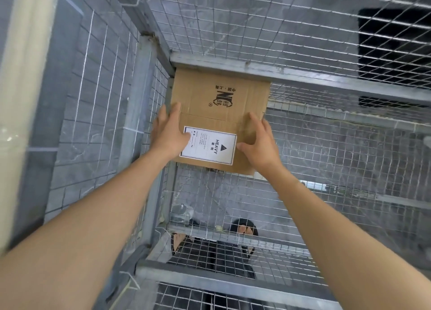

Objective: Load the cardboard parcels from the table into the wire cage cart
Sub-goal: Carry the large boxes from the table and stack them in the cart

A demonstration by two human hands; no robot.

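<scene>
1. Looking steeply down into a wire cage cart (pixel 303 76) with walls of galvanised mesh and grey metal frame bars.
2. Cardboard parcel (pixel 219 104) flat on the cart's mesh floor (pixel 326 158), tucked into the far left corner, with its far edge against a cross bar and its left edge beside the corner upright.
3. On the parcel's top face, a printed logo toward the far end and a white label (pixel 210 146) reading "HEAVY" toward the near end.
4. Left hand (pixel 169 135) at the parcel's left edge, fingers straight and close together along that edge, thumb lying on the rim of the label.
5. Right hand (pixel 258 142) on the top face near the right edge, fingers spread wide and nearly straight, thumb pointing toward the label; resting on the cardboard rather than curled round it.
6. Both forearms bare, reaching in from the near side.
7. Under and around the cart, grey marbled floor tiles (pixel 98 100) with pale joints, showing through the mesh on every side.
8. Pale upright post (pixel 25 76) down the left edge of the view, outside the cart.
9. Dark rectangular patch (pixel 396 41) on the floor beyond the far wall, upper right; too obscured by mesh to identify.
10. Through the near mesh, feet (pixel 243 230) in dark sandals on the tiles.
</scene>
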